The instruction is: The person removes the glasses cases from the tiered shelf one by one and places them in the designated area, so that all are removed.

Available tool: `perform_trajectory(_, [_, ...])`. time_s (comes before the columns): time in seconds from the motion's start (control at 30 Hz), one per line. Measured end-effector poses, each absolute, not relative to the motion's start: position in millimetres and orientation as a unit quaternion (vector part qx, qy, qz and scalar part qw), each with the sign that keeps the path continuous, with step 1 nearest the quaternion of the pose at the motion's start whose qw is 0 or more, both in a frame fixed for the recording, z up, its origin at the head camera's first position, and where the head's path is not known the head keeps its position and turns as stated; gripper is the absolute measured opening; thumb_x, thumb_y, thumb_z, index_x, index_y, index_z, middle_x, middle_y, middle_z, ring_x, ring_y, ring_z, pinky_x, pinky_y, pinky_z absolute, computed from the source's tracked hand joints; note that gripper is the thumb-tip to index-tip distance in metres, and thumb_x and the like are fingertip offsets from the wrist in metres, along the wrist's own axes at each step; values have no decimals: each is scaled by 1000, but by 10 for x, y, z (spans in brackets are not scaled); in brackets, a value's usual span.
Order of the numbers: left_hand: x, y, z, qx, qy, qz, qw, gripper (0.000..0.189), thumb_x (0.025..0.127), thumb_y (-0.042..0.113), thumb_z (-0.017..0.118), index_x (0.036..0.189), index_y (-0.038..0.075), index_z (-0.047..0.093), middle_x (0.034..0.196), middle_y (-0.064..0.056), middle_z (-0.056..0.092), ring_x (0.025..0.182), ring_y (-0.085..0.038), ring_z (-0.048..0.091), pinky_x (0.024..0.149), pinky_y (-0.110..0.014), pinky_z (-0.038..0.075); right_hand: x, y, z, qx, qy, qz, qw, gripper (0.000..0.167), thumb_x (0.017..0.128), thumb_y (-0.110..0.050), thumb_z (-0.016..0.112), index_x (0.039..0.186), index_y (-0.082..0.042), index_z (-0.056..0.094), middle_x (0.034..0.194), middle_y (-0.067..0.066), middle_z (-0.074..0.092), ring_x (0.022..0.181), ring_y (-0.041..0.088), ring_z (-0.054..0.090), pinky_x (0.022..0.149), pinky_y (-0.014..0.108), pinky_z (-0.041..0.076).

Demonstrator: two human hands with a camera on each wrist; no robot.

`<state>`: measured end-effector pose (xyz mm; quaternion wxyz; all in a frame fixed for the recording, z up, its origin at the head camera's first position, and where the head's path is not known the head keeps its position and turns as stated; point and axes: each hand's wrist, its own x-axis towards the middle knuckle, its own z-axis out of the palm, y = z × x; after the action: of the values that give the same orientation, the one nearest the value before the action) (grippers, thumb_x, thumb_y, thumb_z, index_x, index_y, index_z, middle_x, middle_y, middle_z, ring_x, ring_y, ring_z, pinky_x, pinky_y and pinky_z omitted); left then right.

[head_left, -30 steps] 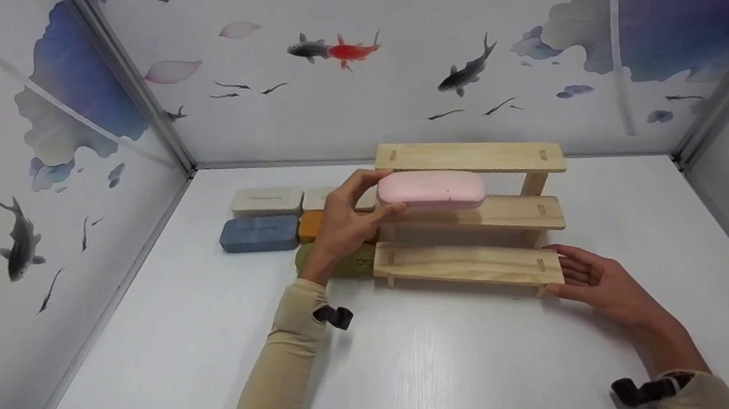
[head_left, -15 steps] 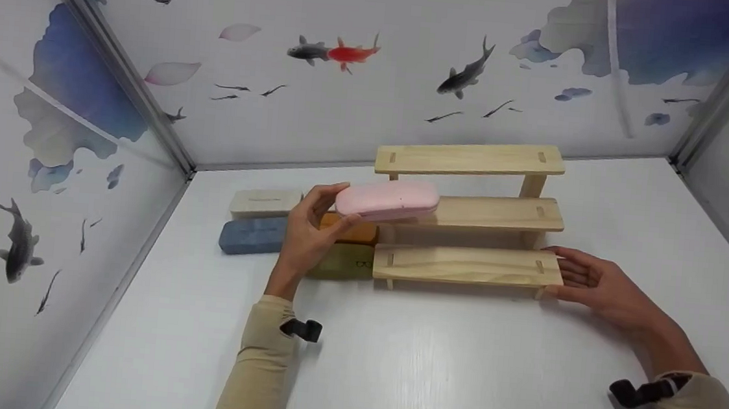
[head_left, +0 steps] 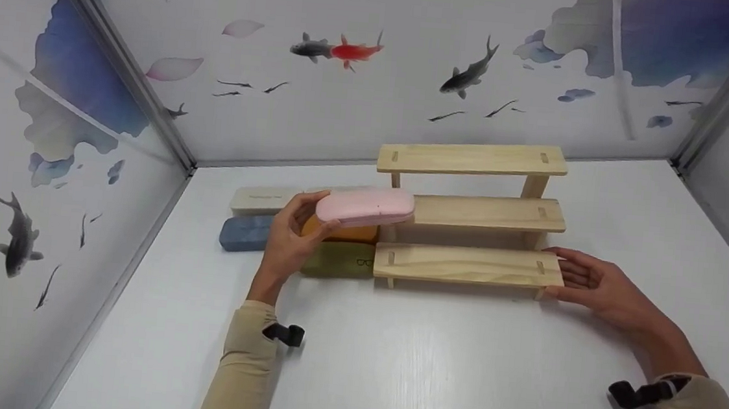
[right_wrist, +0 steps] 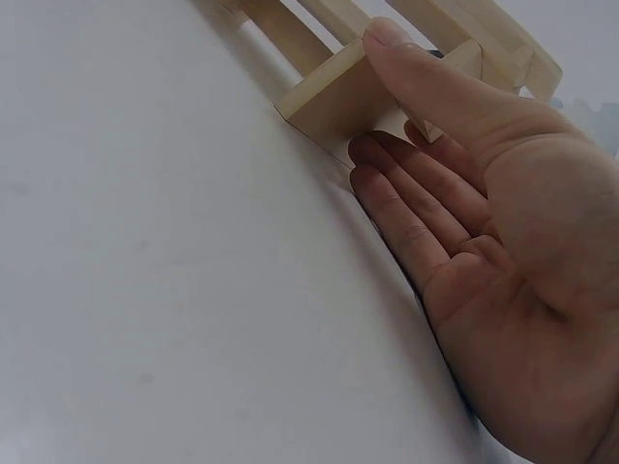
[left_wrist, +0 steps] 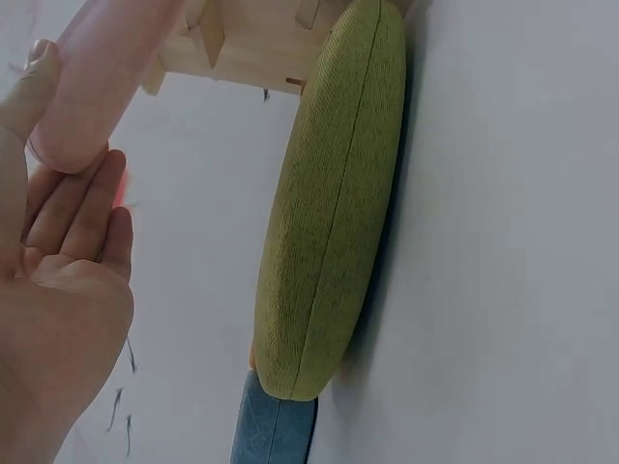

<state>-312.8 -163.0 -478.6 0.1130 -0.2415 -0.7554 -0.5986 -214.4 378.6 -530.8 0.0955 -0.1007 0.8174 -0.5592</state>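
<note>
My left hand (head_left: 289,241) pinches the left end of a pink glasses case (head_left: 365,206) between thumb and fingers. The case is held in the air, level with the rack's left side. Below it, on the table, lie an olive-green glasses case (head_left: 337,261) with a small spectacles mark and an orange case (head_left: 356,232), partly covered. At the right end of the lowest step of a three-tier wooden rack (head_left: 464,264), my right hand (head_left: 614,292) grips the board, thumb at the front edge and fingers at the back. In the right wrist view, the fingers (right_wrist: 401,213) lie near the rack's leg.
A blue case (head_left: 245,233) and a cream case (head_left: 260,201) lie left of my left hand. Another pale case is mostly hidden behind the pink one. White table (head_left: 430,366) spreads in front of the rack; printed panels (head_left: 404,116) stand behind and at the sides.
My left hand has carried the pink glasses case leftward and slightly toward me, away from in front of the rack's middle step. My right hand stays at the rack's end.
</note>
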Motion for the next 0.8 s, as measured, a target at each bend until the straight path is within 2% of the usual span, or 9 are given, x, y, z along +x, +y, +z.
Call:
perform_trajectory(0.17, [-3082,-1786,-4809,-221,-760,-602,108,54,96,23,86,145,16,65,147,3,68,147,-15,59,129,-39,43,-2146,3782,-5317,-95,822,-552,99,82,101,-24,80,168,-4,36,162,21,52,127,-9,63,100,16,58])
perform_trajectory(0.23, [-3065,-1844,-4822,-209,-763,-603,106,53,96,23,86,144,21,66,148,3,68,148,-15,58,128,-38,43,-2148,3796,-5326,-95,822,-553,99,82,101,-24,80,168,-4,36,161,19,53,128,-8,63,100,16,58])
perform_trajectory(0.4, [-3041,-1948,-4838,-195,-767,-603,99,56,96,22,86,147,17,65,149,2,68,145,-16,61,126,-40,46,-2140,3812,-5322,-99,819,-557,97,81,102,-22,79,168,-5,36,161,20,53,128,-8,63,100,16,58])
perform_trajectory(0.53, [-3021,-2028,-4838,-191,-774,-595,102,59,95,24,87,149,14,64,148,1,69,141,-18,64,123,-32,49,-2138,3805,-5317,-108,811,-567,94,80,102,-18,78,168,-3,35,162,24,51,128,-8,63,100,17,59])
perform_trajectory(0.63, [-2991,-2104,-4848,-187,-776,-594,104,59,95,22,87,148,15,64,148,-2,69,140,-19,65,121,-29,50,-2136,3804,-5323,-107,808,-571,96,81,102,-17,78,168,-2,34,163,25,50,128,-9,63,100,17,58])
perform_trajectory(0.8, [-2927,-2233,-4864,-172,-785,-585,103,58,94,21,87,147,19,65,148,-2,69,140,-18,65,120,-31,51,-2140,3819,-5325,-98,814,-564,97,82,102,-20,78,169,-3,33,161,19,53,127,-9,63,100,17,58])
